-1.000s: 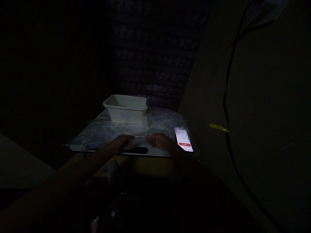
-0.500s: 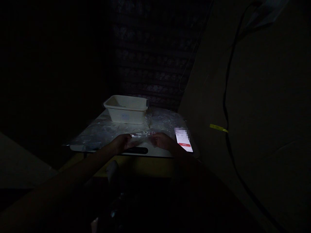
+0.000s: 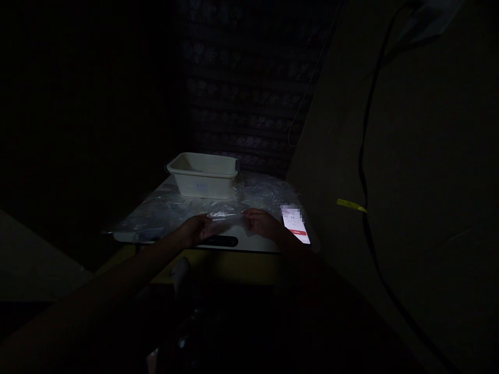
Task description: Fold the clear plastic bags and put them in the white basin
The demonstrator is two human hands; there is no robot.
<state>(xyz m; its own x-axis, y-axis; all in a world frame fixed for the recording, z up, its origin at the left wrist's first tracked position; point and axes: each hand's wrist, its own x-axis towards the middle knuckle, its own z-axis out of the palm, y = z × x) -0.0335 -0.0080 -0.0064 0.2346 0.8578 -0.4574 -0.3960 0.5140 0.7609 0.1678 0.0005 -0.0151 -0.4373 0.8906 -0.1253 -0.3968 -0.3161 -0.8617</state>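
Observation:
In dim light, a clear plastic bag (image 3: 228, 213) is stretched between my two hands above the front of a small white table (image 3: 253, 243). My left hand (image 3: 197, 228) is closed on its left end. My right hand (image 3: 260, 222) pinches the opposite end, with the fingers pointing left. Behind the hands, more clear plastic (image 3: 163, 212) lies spread over the tabletop. A cream plastic basin (image 3: 205, 184) stands upright on the back left part of the table; its contents are hidden by darkness.
A lit phone (image 3: 295, 226) lies right of my right hand. A dark slot (image 3: 220, 241) runs along the table's front edge. On the right, a black cable (image 3: 364, 171) with a yellow tag (image 3: 351, 205) hangs before a wall. A patterned dark curtain-like surface (image 3: 249, 104) rises behind.
The plastic between my hands has spread from a narrow strip into a wider, puffed sheet. My right hand has risen slightly, its fingers a little more extended.

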